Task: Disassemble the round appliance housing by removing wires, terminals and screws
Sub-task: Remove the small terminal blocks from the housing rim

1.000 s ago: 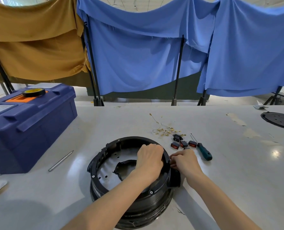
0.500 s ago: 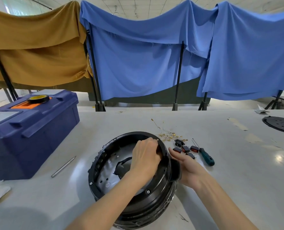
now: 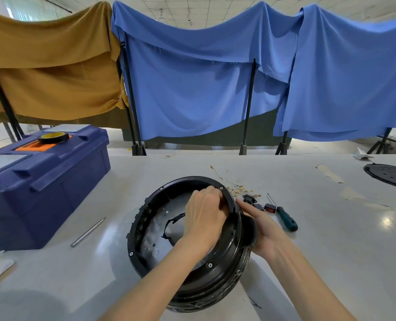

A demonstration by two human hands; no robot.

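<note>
Holds the round housing (image 3: 215, 281) tipped up near the middle of the table's (image 3: 331, 251) near edge, open face turned left. Has the left hand (image 3: 204, 212) inside, fingers curled onto the inner wall at the rim's far-right arc, any part pinched there hidden; braces that same arc from outside with the right hand (image 3: 266, 230), fingers straight. Probably calls for the left fingers, nearer, to pull inward against that brace.

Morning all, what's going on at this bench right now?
A person is taking apart a round black appliance housing on the pale table. The left hand reaches inside, its fingers curled on the far rim; the right hand rests open against the outer wall. Loose brass terminals, small red-and-black switches and a green-handled screwdriver lie beside it.
</note>
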